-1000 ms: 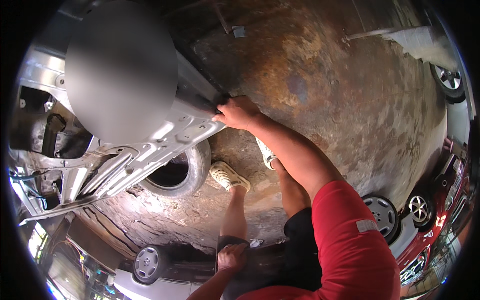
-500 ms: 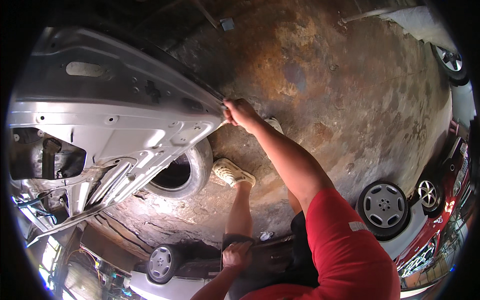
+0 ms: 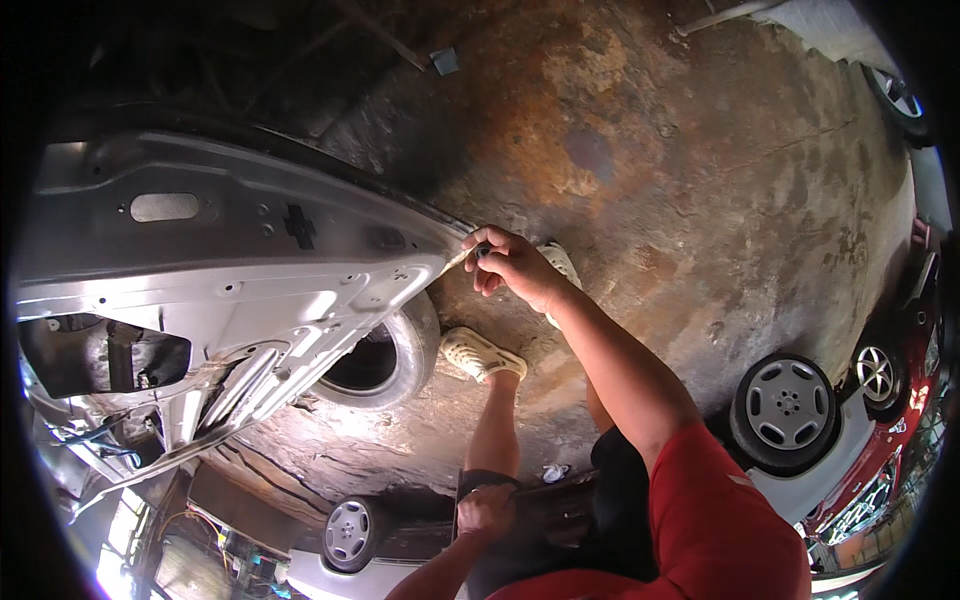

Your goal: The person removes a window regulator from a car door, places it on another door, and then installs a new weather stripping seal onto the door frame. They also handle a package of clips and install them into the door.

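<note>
A grey metal car door panel (image 3: 250, 250), with holes, stamped ridges and a cutout, fills the left. At its right tip my right hand (image 3: 505, 265) is closed round a small dark round part (image 3: 483, 250), its fingers close by the edge; whether they touch it I cannot tell. My left hand (image 3: 488, 508) rests low on my thigh over the dark shorts, fingers curled; what, if anything, is in them is hidden. A loose tyre (image 3: 405, 355) lies on the floor below the panel, beside my foot in a cream clog (image 3: 475, 355).
The stained concrete floor (image 3: 670, 210) surrounds me. A wheel with a cover (image 3: 785, 405) and a red car (image 3: 870, 480) are at the right. Another wheel (image 3: 350, 535) sits on a pale car at the bottom. A small blue-grey scrap (image 3: 445, 60) lies at the top.
My right hand has left its grip on the panel's edge, shifted right and down, and now shows a small dark part. The panel appears lower in view; my left hand stays on the thigh.
</note>
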`<state>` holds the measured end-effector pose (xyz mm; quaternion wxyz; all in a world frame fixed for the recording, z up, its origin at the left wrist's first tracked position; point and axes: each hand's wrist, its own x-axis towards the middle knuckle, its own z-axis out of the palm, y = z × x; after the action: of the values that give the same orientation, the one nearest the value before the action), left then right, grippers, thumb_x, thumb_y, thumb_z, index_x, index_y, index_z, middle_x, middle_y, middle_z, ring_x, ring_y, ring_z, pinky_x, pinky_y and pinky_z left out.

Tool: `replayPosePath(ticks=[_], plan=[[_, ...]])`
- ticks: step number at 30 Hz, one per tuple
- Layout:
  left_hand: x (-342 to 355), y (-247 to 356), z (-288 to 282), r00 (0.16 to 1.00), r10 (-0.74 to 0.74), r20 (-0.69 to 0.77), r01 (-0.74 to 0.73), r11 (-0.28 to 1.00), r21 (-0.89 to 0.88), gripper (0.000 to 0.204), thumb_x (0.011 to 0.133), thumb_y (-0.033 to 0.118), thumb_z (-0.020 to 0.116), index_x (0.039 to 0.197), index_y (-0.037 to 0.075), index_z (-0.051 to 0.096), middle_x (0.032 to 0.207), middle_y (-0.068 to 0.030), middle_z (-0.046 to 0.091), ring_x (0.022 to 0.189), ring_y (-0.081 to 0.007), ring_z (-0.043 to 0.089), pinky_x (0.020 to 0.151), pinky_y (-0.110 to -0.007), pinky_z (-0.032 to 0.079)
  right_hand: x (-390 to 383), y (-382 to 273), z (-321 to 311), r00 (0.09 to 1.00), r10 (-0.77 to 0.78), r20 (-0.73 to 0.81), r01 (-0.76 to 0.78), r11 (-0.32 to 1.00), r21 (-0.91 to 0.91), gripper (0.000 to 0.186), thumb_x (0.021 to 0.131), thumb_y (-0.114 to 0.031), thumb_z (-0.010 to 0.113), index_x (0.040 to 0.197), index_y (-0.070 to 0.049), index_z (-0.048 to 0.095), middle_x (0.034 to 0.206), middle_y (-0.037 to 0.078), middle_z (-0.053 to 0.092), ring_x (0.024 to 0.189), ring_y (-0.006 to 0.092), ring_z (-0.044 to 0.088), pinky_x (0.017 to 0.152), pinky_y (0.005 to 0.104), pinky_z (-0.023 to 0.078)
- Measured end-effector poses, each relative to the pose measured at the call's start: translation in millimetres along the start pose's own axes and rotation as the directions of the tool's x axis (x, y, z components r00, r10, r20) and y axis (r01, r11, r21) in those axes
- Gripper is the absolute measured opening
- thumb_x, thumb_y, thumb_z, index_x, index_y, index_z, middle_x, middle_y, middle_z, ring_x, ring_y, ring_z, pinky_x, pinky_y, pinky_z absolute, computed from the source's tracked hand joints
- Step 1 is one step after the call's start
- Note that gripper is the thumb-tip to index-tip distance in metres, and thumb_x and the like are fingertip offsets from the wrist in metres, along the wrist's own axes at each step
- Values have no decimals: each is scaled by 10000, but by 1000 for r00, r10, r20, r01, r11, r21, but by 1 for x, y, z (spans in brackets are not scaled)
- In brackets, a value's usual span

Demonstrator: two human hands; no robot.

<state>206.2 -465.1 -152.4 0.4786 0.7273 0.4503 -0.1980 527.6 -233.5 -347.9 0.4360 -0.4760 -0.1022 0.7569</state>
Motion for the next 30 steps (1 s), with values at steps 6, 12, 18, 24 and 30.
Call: replayPosePath(ticks=[6, 12, 18, 24, 30], plan=[[5, -1, -3, 1000, 13, 2, -13, 1000, -14, 176, 825, 186, 693, 989, 157, 748, 853, -65, 746, 817, -289, 730, 711, -433, 597, 9, -40, 45, 998, 21, 52, -19, 999, -46, 231, 1101, -226, 531, 1142, -46, 670, 806, 23, 665, 629, 87, 629, 555, 245, 512], [9, 2, -7, 1000, 7, 2, -6, 1000, -3, 171, 833, 192, 686, 987, 153, 750, 864, -72, 755, 824, -294, 735, 712, -434, 600, 23, -80, 97, 987, -139, 79, 157, 935, -318, 244, 1071, -256, 604, 1193, -78, 717, 773, 6, 656, 660, 53, 605, 604, 244, 501], [6, -3, -2, 999, -5, 37, 6, 1000, -19, 179, 839, 205, 685, 997, 147, 748, 872, -72, 752, 836, -301, 731, 742, -442, 598, 24, -102, 129, 939, -303, 161, 343, 837, -427, 466, 1033, -208, 559, 1493, -138, 545, 884, 142, 753, 750, 191, 702, 741, 378, 556], [6, 1, -6, 996, -41, 78, 43, 999, -24, 215, 838, 208, 690, 1038, 148, 737, 928, -82, 748, 901, -300, 725, 779, -450, 594, 18, -123, 146, 962, -137, 235, 256, 747, -614, 627, 1018, -232, 648, 1578, -70, 417, 1107, 174, 725, 875, 200, 699, 840, 346, 550], [8, 2, -8, 999, -44, 27, 45, 998, -43, 197, 840, 225, 695, 1013, 147, 745, 906, -89, 756, 880, -313, 734, 767, -461, 600, 10, -121, 160, 970, -149, 191, 239, 719, -653, 651, 1002, -198, 654, 1588, -69, 402, 1014, 170, 729, 756, 194, 691, 759, 357, 555]])
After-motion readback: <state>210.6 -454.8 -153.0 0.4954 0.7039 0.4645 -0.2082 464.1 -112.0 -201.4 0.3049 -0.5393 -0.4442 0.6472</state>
